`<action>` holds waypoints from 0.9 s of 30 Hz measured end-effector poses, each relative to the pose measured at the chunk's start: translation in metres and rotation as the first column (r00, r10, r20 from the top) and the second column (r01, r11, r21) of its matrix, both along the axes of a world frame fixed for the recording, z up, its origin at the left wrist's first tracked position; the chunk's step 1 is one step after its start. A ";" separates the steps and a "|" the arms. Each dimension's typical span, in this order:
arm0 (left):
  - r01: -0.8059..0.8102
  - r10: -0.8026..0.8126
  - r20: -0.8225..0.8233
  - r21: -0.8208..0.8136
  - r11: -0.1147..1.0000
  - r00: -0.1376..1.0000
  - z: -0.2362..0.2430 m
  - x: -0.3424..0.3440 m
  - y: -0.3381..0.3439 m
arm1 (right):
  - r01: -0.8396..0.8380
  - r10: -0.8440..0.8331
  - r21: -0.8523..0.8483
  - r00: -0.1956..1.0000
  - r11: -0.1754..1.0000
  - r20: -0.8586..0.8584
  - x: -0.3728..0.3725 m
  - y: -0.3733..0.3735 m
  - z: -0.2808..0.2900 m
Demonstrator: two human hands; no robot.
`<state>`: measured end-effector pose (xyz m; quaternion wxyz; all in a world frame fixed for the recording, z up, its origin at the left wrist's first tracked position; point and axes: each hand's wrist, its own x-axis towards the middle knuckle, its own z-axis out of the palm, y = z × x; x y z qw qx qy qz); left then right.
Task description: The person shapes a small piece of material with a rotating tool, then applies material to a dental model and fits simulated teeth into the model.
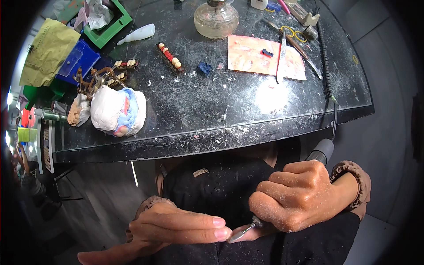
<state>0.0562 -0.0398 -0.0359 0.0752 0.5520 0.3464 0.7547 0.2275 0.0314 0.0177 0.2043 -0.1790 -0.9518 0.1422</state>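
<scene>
My right hand (293, 196) is wrapped round a grey handpiece (322, 152) of a rotary tool, its cable end up past the wrist. A silver bur (240, 234) sticks out below the fist, pointing down to the left, beside my right thumb. My left hand (176, 225) has its fingers stretched out toward the bur and its thumb spread away to the lower left. Its fingertips are close to the bur and the right thumb; whether they touch I cannot tell. No held object shows in the left hand. White dust coats the right knuckles.
A black worktop (194, 106) strewn with white crumbs lies ahead. On it stand a white and blue plaster dental model (117, 110), a strip of teeth in red wax (169, 57), a glass spirit lamp (216, 20) and a knife (281, 57) on a pink sheet (247, 59). A coiled cord (326, 66) hangs at right.
</scene>
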 end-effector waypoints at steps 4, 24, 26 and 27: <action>0.131 -0.134 -0.140 -0.030 0.991 0.981 0.000 -0.002 0.005 | 0.052 -0.052 -0.007 0.998 0.999 0.030 0.002 0.000 -0.001; 0.103 -0.097 0.077 -0.077 0.992 0.992 -0.001 0.011 -0.006 | 0.039 -0.040 0.018 0.999 0.999 0.024 0.003 -0.001 -0.002; -0.072 0.090 0.110 -0.157 0.985 0.990 -0.031 0.026 -0.020 | 0.034 -0.034 0.027 0.999 0.999 0.016 0.003 -0.003 -0.002; -0.136 0.162 0.126 -0.193 0.972 0.979 -0.031 0.026 -0.020 | 0.040 -0.040 0.020 0.999 0.999 0.010 0.003 -0.004 -0.004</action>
